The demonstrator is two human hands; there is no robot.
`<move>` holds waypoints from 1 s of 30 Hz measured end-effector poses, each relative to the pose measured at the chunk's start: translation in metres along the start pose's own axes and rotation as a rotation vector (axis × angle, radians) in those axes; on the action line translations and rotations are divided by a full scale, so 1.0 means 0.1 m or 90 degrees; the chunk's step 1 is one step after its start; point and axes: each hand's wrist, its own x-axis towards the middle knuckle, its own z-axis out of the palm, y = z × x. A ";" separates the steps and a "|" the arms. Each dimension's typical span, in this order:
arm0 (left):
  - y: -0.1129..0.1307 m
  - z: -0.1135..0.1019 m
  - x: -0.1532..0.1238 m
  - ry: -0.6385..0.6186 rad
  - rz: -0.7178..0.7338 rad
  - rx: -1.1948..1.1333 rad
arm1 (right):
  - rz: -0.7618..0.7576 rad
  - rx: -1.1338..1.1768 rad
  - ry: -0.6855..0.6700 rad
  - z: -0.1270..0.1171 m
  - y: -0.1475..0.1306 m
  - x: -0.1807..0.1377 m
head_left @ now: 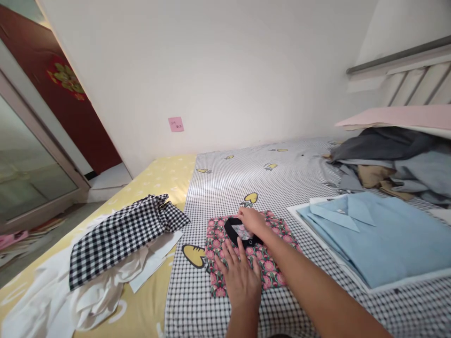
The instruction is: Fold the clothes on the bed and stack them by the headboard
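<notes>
A small folded garment with a pink flower print and a black neckline lies on the checked bed sheet. My left hand rests flat on the garment's lower half, fingers spread. My right hand reaches over from the right and pinches at the black collar near the top edge, fingers closed on it.
A folded light blue shirt on a white board lies to the right, with a pile of grey and tan clothes behind it. A black-and-white checked garment over white cloth sits on the yellow sheet at left. A glass door stands far left.
</notes>
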 end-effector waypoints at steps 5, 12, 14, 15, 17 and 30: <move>0.00 -0.02 0.01 -0.027 -0.002 -0.002 | -0.034 -0.020 -0.065 -0.03 0.07 -0.01; 0.01 -0.02 0.01 -0.036 0.001 0.007 | -0.015 -0.041 -0.071 -0.06 0.05 -0.10; 0.01 -0.02 0.01 -0.029 0.004 0.008 | -0.008 -0.041 -0.071 -0.06 0.05 -0.10; 0.01 -0.03 0.01 -0.026 0.005 0.009 | -0.005 -0.041 -0.068 -0.07 0.05 -0.10; 0.01 -0.03 0.01 -0.020 0.007 0.011 | 0.001 -0.041 -0.053 -0.07 0.05 -0.10; 0.00 -0.06 0.01 -0.035 0.005 0.007 | -0.018 0.050 0.065 0.00 0.09 -0.21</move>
